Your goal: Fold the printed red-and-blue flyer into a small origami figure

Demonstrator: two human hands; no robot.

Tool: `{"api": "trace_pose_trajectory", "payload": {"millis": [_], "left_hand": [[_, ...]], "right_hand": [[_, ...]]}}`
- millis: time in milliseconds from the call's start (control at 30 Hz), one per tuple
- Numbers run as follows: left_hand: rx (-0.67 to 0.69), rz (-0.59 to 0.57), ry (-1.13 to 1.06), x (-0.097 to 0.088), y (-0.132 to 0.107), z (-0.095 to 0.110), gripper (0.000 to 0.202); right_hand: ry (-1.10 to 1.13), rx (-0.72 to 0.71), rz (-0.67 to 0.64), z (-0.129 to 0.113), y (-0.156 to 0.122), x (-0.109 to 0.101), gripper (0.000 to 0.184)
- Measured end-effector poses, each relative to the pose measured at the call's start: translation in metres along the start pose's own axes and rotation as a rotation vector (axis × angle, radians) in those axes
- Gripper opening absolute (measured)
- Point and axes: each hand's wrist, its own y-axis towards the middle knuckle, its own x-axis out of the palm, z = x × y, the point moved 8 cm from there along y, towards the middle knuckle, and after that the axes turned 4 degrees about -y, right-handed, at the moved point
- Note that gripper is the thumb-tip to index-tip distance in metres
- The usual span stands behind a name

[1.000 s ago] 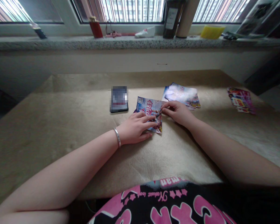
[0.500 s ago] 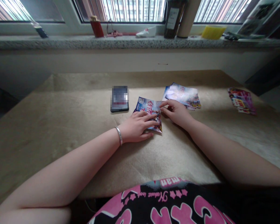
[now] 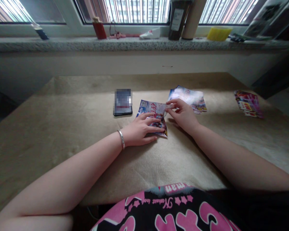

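Observation:
A printed paper leaflet (image 3: 156, 109), blue with red lettering and a QR code in one corner, lies on the table in front of me. My left hand (image 3: 144, 128) rests flat across its lower part, fingers spread; a silver bracelet circles that wrist. At the leaflet's right edge, my right hand (image 3: 181, 114) pinches the upper corner between thumb and fingers, and the paper there curls up slightly. Just behind the right hand lies a fanned pile of similar leaflets (image 3: 189, 96), partly hidden by the fingers.
A dark phone-like object (image 3: 122, 102), pixelated, lies left of the leaflet. Folded pink and red leaflets (image 3: 249, 104) sit at the table's right. The beige tabletop (image 3: 69, 122) ends before a granite windowsill (image 3: 74, 45) holding a red bottle (image 3: 99, 29) and a yellow block (image 3: 218, 34).
My right hand has moved up slightly, with the leaflet's upper right corner lifting and curling in its fingers. The left hand stays on the paper, its fingers a little shifted.

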Motion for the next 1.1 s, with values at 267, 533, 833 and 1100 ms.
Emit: {"api": "trace_pose_trajectory", "payload": {"millis": [267,533,833,1100], "left_hand": [[-0.033,-0.017,0.004,-0.001,-0.001,0.0,0.041],[-0.149,0.197,-0.09,-0.009,-0.006,-0.014,0.061],[-0.133,0.44,-0.036,-0.017,-0.013,-0.021,0.096],[-0.022,0.444,0.075,-0.022,-0.008,-0.011,0.086]], "right_hand": [[0.134,0.062,-0.039,0.005,0.001,0.007,0.029],[0.199,0.074,-0.117,0.002,-0.002,0.013,0.028],[0.122,-0.158,-0.148,-0.028,-0.013,0.009,0.013],[0.092,-0.252,-0.155,-0.037,-0.017,0.008,0.007]]}}
